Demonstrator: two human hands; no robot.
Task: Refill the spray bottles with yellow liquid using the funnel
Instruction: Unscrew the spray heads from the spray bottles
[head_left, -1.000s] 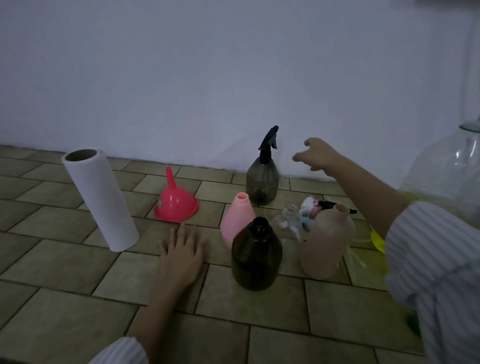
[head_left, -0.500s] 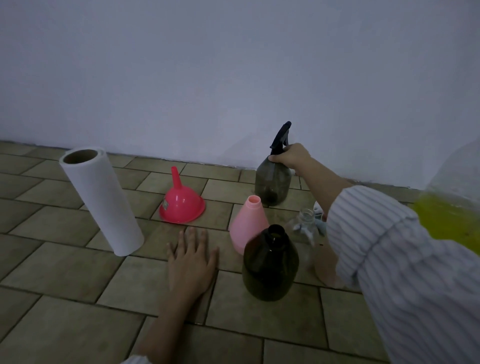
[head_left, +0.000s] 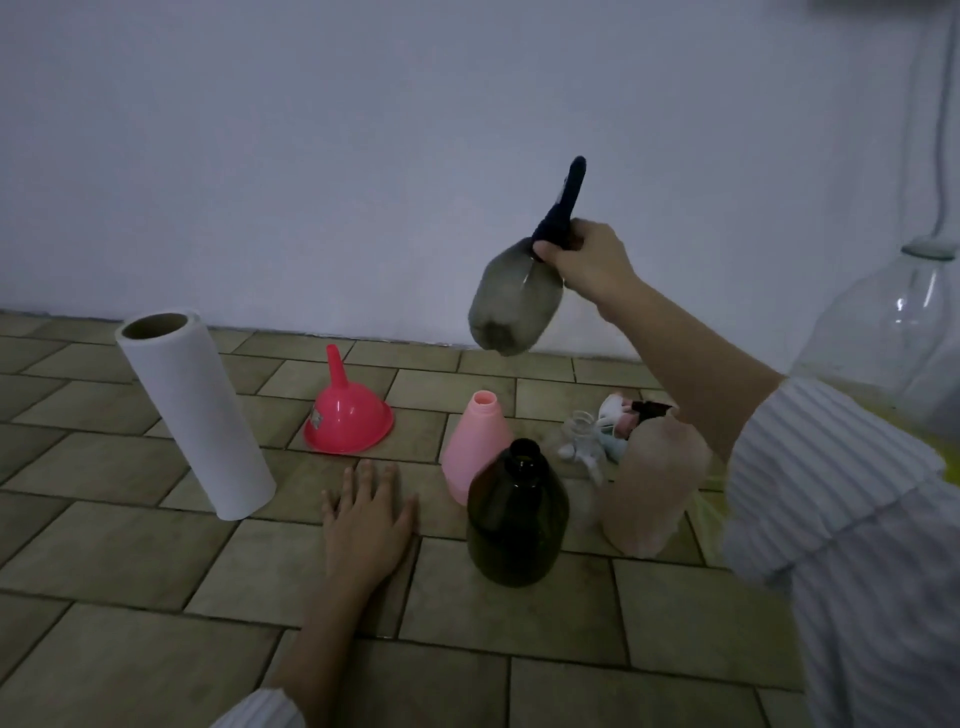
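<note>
My right hand (head_left: 587, 260) grips the neck of a grey spray bottle (head_left: 511, 306) with a black trigger head and holds it tilted in the air, well above the floor. My left hand (head_left: 366, 525) rests flat on the tiled floor with fingers spread. A red funnel (head_left: 347, 420) sits upside down on the tiles behind that hand. A dark open bottle (head_left: 517, 519) stands to the right of my left hand, with a pink open bottle (head_left: 477, 441) behind it and a pale peach bottle (head_left: 652, 488) beside it. A large clear jug (head_left: 883, 332) with yellow liquid stands at far right.
A white paper roll (head_left: 195, 415) stands on the tiles at the left. A small clear bottle (head_left: 582, 431) and loose spray heads (head_left: 621, 415) lie behind the peach bottle. A white wall (head_left: 311, 156) closes the back.
My right hand reached the grey spray bottle by the wall, took hold of its neck and lifted it off the floor. My left hand stayed flat on the tiles.
</note>
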